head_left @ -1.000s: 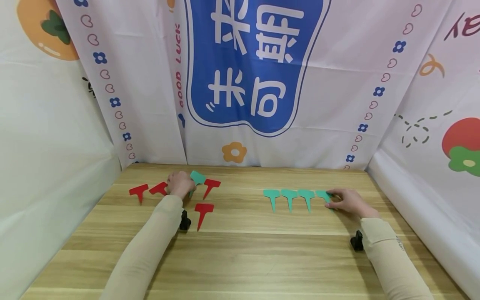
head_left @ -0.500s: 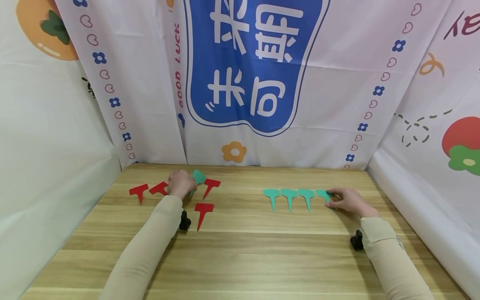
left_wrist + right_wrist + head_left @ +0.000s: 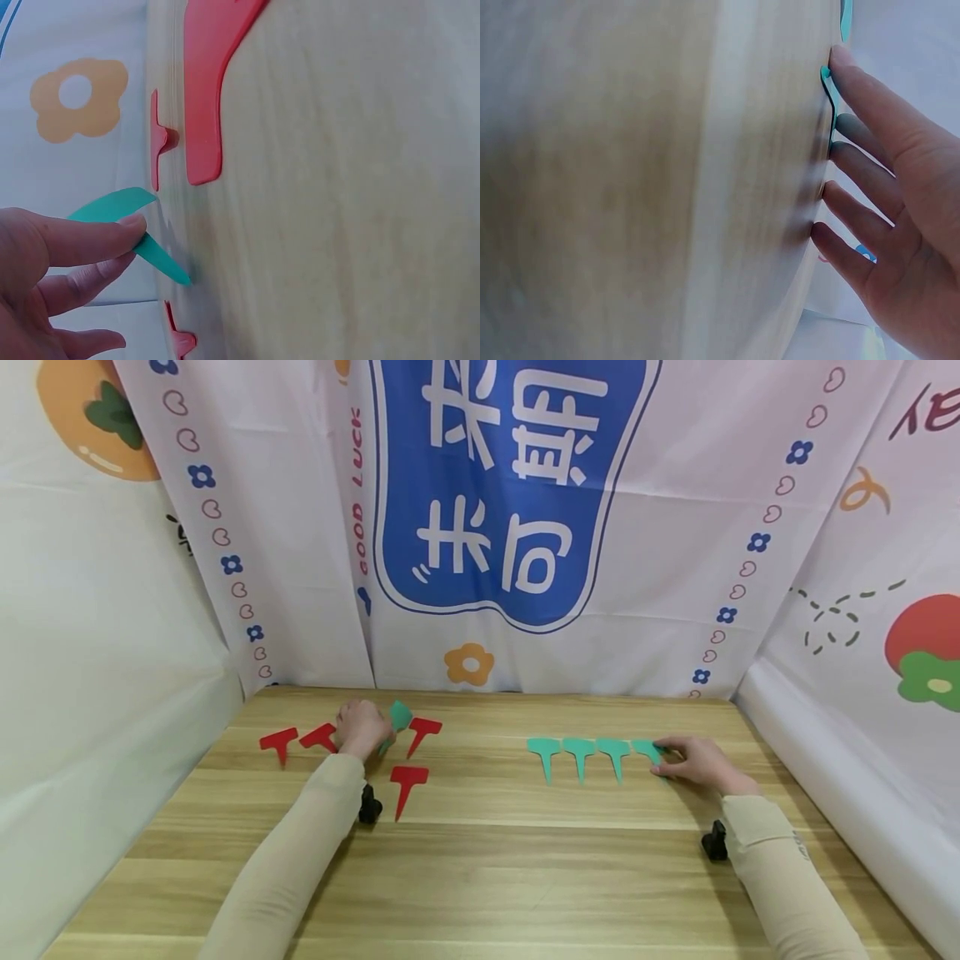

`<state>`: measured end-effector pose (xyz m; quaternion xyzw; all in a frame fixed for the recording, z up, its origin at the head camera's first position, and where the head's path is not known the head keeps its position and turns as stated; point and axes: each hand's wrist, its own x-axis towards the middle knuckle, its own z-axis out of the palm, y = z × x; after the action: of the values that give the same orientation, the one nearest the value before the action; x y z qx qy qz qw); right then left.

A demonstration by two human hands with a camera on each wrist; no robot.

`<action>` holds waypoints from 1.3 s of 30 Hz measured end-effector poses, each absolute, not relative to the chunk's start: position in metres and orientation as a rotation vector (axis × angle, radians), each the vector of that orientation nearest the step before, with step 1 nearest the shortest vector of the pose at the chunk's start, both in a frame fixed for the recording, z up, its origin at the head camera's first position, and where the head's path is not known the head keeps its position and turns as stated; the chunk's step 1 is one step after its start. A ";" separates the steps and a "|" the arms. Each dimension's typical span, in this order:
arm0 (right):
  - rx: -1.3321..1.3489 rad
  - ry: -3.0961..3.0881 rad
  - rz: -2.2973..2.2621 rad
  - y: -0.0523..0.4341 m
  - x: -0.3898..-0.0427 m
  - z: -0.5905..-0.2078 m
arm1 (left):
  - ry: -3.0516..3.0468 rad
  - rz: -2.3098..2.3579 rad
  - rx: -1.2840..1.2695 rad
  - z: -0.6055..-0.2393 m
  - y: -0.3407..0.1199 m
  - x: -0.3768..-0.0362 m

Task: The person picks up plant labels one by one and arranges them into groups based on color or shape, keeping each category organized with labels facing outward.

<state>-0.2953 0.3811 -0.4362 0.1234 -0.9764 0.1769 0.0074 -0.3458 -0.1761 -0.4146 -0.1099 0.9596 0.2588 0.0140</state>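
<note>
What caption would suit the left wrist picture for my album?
A left hand pinches a green plant label, lifted off the wooden table, with red labels lying nearby.

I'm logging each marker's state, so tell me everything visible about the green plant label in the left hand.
The green plant label is a thin, flat T-shaped tag, plastic by its look, teal-green, with a wide head tapering to a pointed stake. The left hand pinches it at the head, tilted up, its tip at or just above the wooden table. It sits among red plant labels, near the table's far left edge. No writing shows on it.
</note>
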 end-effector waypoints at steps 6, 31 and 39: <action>0.389 -3.047 0.549 0.382 -0.295 -0.437 | 3.044 0.834 -0.263 -0.416 -0.177 -0.341; 0.404 -3.026 0.527 0.383 -0.296 -0.438 | 3.149 0.929 -0.098 -0.419 -0.170 -0.318; 0.398 -3.036 0.523 0.382 -0.296 -0.437 | 3.180 0.874 -0.038 -0.417 -0.166 -0.314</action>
<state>-0.2958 0.3816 -0.4371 0.1282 -0.9772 0.1684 0.0178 -0.3143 -0.1664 -0.4170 -0.0114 0.9613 0.2641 -0.0780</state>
